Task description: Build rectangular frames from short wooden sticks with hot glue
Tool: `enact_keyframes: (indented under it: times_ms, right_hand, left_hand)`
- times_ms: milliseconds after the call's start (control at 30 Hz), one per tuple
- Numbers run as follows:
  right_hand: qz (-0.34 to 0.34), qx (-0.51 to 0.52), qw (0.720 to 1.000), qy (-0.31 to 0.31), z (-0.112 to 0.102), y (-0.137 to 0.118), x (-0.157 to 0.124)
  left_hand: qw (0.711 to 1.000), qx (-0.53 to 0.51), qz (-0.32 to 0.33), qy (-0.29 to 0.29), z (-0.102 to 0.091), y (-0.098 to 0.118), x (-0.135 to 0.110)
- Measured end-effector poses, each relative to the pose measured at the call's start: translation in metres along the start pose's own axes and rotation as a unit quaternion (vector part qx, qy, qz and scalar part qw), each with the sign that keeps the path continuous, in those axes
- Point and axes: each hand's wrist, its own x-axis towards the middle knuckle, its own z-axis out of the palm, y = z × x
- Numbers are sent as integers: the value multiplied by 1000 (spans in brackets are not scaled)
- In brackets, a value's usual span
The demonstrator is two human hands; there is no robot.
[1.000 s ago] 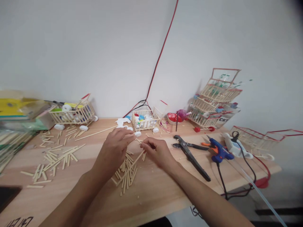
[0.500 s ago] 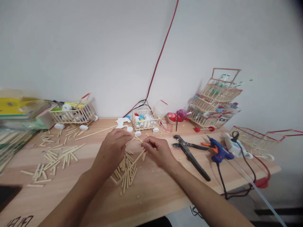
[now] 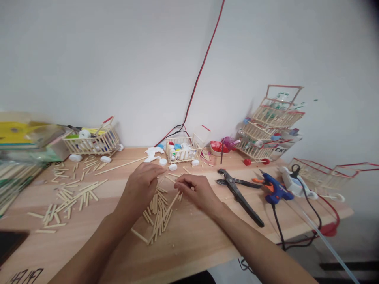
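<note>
My left hand [image 3: 141,187] and my right hand [image 3: 197,190] meet over a heap of short wooden sticks [image 3: 157,213] in the middle of the wooden table [image 3: 189,244]. Both hands are closed in a pinch. Between their fingertips runs a thin wooden stick [image 3: 169,178], held at both ends. A longer stick [image 3: 173,198] slants down from under my right hand into the heap.
Black pliers [image 3: 239,195] and a blue glue gun [image 3: 274,188] with its cord lie to the right. Small stick-built carts [image 3: 183,150] with bottle caps stand along the wall, and a stack of carts [image 3: 271,126] at the back right. More cut sticks [image 3: 71,195] are scattered on the left.
Both hands have dropped slightly toward the heap, still pinching the thin stick. One stick now lies loose at the heap's near left edge.
</note>
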Motion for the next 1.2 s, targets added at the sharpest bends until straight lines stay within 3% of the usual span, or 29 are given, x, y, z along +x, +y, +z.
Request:
enact_keyframes:
  times_ms: [133, 267, 433, 600, 767, 1033, 1200]
  right_hand:
    - [-6, -3, 1000, -9, 0, 1, 0]
    - [-8, -9, 1000, 3, 2, 3, 1]
    - [16, 4, 999, 37, 4, 9, 1]
    - [31, 45, 997, 63, 7, 12, 2]
    - [20, 55, 996, 66, 4, 8, 1]
    - [-4, 33, 999, 40, 1, 4, 1]
    - [-17, 23, 999, 17, -2, 0, 0]
  left_hand:
    - [1000, -16, -3, 18, -1, 0, 0]
    - [999, -12, 41, 23, -2, 3, 1]
    - [993, 44, 107, 16, -2, 6, 2]
    - [986, 102, 132, 21, -5, 10, 2]
    - [989, 94, 110, 5, -6, 12, 1]
    - [999, 3, 37, 13, -2, 4, 1]
    - [998, -54, -25, -14, -2, 2, 1]
